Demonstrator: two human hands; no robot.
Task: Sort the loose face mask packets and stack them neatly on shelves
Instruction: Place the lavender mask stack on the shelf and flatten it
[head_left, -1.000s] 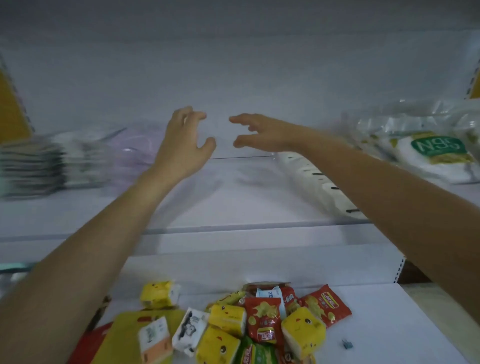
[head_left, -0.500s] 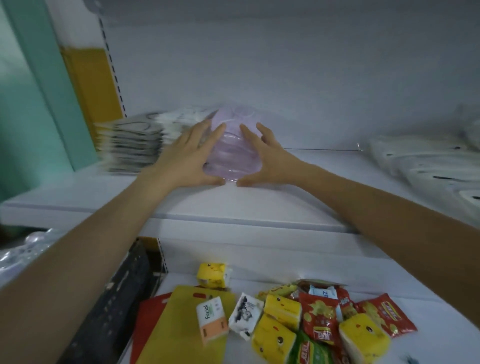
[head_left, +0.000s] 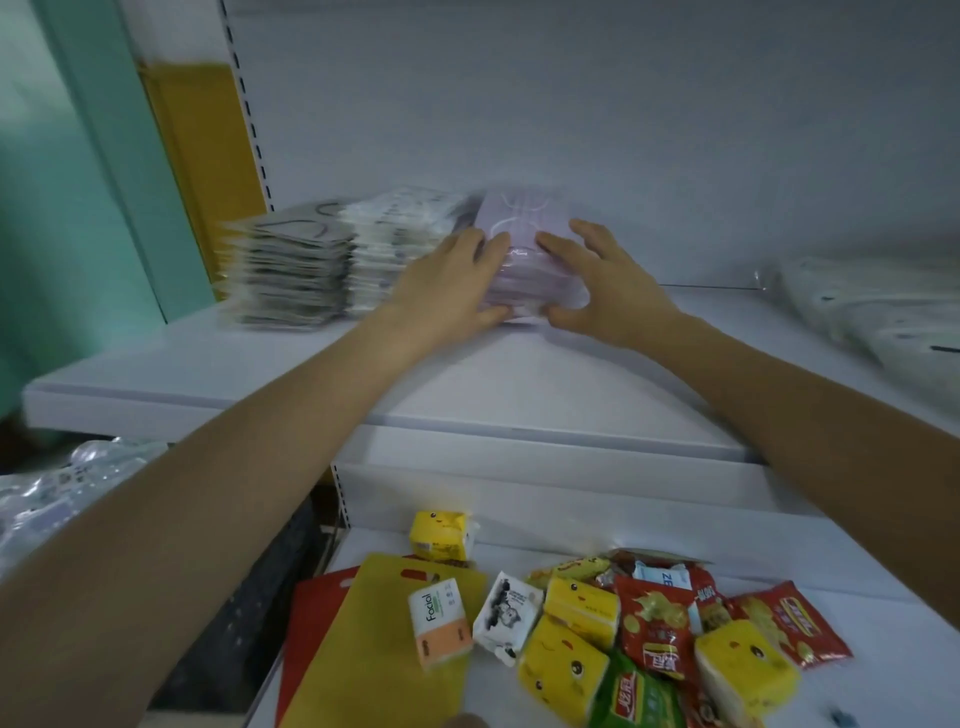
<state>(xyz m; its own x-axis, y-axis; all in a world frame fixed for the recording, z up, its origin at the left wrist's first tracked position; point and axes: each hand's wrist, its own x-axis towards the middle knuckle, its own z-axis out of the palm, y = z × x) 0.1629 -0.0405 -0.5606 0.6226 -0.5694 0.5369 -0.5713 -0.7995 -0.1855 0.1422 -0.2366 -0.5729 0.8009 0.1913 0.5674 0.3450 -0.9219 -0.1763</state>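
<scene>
Two hands clasp the purple stack (head_left: 522, 270) of mask packets, left hand (head_left: 447, 283) and right hand (head_left: 608, 291) each with thumb low and fingers high. It sits toward the shelf's (head_left: 363, 374) back left, just beside the white stack (head_left: 384, 260). Likely light, soft and slippery: squeeze both sides evenly.

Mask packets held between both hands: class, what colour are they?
The mask packets are pale lilac; the head view shows it.

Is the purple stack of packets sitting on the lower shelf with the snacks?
No, the purple stack rests on the upper shelf, between the left hand and right hand.
</scene>
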